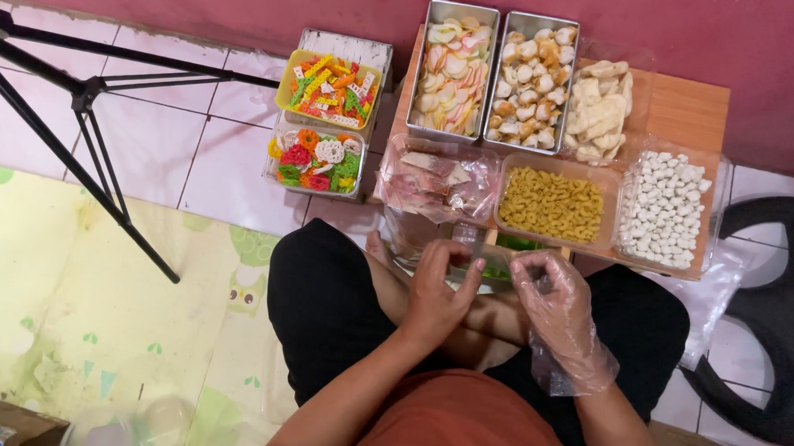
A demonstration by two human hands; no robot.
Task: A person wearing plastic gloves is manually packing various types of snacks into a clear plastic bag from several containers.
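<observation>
My left hand (439,290) is bare and curls around the rim of a clear plastic container (414,241) held over my lap. My right hand (557,303) wears a loose clear plastic glove, fingers pinched together just beside the left hand, above something green (515,245) that is partly hidden. Whether the gloved fingers hold anything is unclear. Just beyond both hands lie a clear bag of pinkish wafers (433,187) and a tub of yellow curled macaroni crackers (552,204).
A low wooden table (682,110) carries two metal trays of crackers (455,67), pale chips and a tub of white pellets (666,210). Two tubs of colourful crackers (327,90) sit on the tiled floor. A black tripod (85,98) stands left, a black seat (777,307) right.
</observation>
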